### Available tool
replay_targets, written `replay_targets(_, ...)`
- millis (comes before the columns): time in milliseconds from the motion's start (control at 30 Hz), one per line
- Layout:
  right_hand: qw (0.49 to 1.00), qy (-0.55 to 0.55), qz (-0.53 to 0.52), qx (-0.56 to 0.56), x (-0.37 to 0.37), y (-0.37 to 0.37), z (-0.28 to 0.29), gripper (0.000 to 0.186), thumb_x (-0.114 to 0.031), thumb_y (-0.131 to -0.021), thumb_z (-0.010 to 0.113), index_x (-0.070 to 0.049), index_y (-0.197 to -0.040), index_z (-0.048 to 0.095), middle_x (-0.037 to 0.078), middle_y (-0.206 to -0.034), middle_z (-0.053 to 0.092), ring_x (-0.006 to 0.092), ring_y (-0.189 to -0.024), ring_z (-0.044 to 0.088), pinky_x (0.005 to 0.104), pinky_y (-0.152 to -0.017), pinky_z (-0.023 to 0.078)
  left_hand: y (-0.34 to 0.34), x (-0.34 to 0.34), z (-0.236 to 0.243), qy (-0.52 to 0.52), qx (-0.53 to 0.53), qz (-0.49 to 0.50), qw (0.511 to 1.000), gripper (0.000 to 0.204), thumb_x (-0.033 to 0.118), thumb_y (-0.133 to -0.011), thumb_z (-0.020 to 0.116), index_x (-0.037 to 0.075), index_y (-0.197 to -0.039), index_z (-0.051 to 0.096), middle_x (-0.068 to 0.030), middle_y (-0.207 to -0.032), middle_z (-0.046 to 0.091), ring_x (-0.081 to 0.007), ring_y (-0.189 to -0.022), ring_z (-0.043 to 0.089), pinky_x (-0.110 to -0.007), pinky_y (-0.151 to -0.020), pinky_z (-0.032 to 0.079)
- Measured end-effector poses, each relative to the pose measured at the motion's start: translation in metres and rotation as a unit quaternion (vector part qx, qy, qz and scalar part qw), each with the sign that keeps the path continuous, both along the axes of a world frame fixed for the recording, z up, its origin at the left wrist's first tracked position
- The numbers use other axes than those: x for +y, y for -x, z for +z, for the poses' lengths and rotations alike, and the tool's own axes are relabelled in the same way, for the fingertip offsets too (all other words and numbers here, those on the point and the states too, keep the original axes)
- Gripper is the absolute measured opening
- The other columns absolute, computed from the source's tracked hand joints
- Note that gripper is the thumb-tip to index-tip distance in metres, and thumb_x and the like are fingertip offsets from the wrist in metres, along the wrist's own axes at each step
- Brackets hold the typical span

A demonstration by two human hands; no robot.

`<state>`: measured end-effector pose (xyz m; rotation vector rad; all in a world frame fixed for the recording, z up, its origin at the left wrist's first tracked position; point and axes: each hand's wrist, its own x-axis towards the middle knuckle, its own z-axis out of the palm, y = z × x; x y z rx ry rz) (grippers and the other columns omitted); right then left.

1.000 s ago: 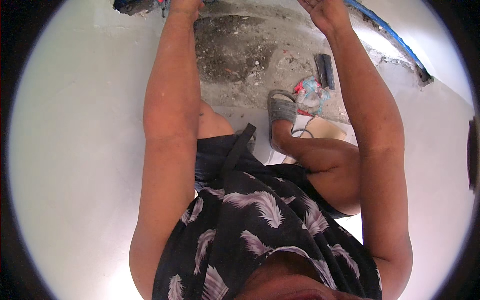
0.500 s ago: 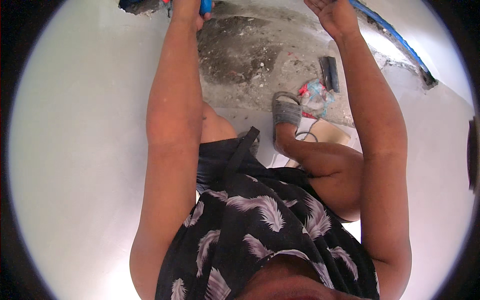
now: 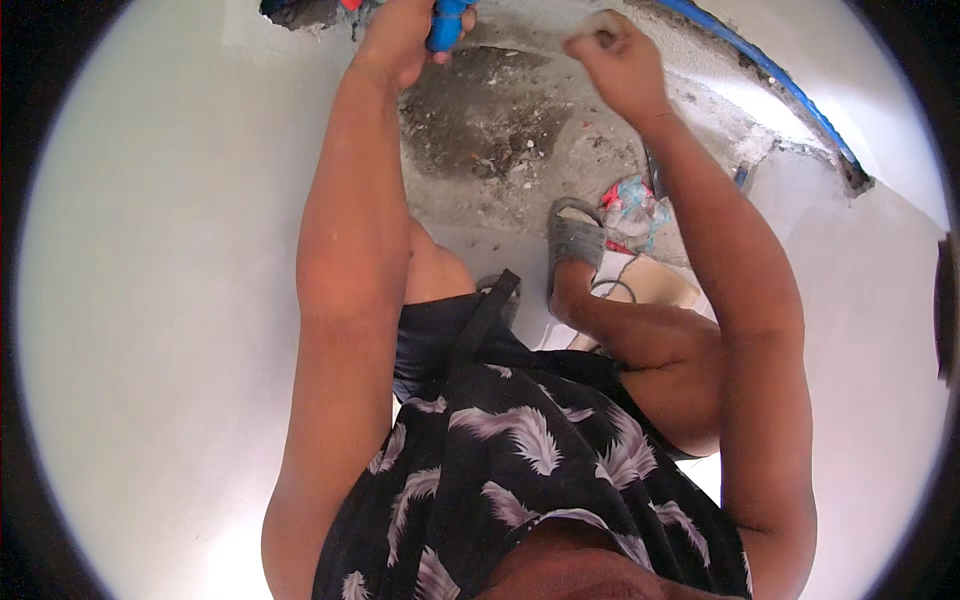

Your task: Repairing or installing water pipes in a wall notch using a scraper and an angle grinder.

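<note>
At the upper edge, left of the middle, my left hand [image 3: 398,45] is closed round a blue plastic pipe fitting [image 3: 446,27]. Its upper end runs out of the picture. My right hand [image 3: 625,70] hangs in the air to the right, apart from the fitting. Its fingers are curled in and partly smeared by motion. A small dark spot shows between them, and I cannot make out whether it is a held thing.
A blue pipe [image 3: 765,62] runs along a chased groove in the right wall. A broken hole [image 3: 300,12] opens in the left wall. Below lie a rubble-strewn floor [image 3: 480,110], a crumpled plastic bag [image 3: 640,215] and cardboard [image 3: 660,283]. My sandalled foot [image 3: 577,240] stands beside the bag.
My right hand has moved left and its spread fingers have curled in. My left hand shows lower and slightly further right, with more of the blue fitting in view.
</note>
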<state>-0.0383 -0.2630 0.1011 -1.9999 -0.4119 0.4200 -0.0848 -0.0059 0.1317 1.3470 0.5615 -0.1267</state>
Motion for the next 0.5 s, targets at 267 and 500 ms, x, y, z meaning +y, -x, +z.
replay_targets(267,0.937,0.015,0.075,-0.341,0.049,0.026,0.033,0.036,-0.023,-0.097,0.061,-0.005,-0.128,0.063,0.021,-0.106,0.072,0.0393,-0.090,0.072,0.0434,-0.079,0.059,0.005,-0.004,0.005,-0.062,0.013,-0.051,0.997,0.047,0.051,-0.105,0.052,0.009,-0.095,0.069,-0.0014,-0.070,0.061,-0.0104,-0.052,0.050,-0.027,-0.045,0.036)
replay_targets(500,0.995,0.047,0.090,-0.002,0.070,0.039,0.026,0.035,-0.030,-0.101,0.057,-0.005,-0.126,0.060,0.016,-0.098,0.072,0.0280,-0.087,0.072,0.0407,-0.085,0.059,0.009,-0.008,-0.026,-0.239,-0.131,-0.046,0.961,0.045,0.043,-0.106,0.051,0.002,-0.105,0.069,-0.0073,-0.091,0.069,-0.0203,-0.077,0.062,-0.034,-0.069,0.049)
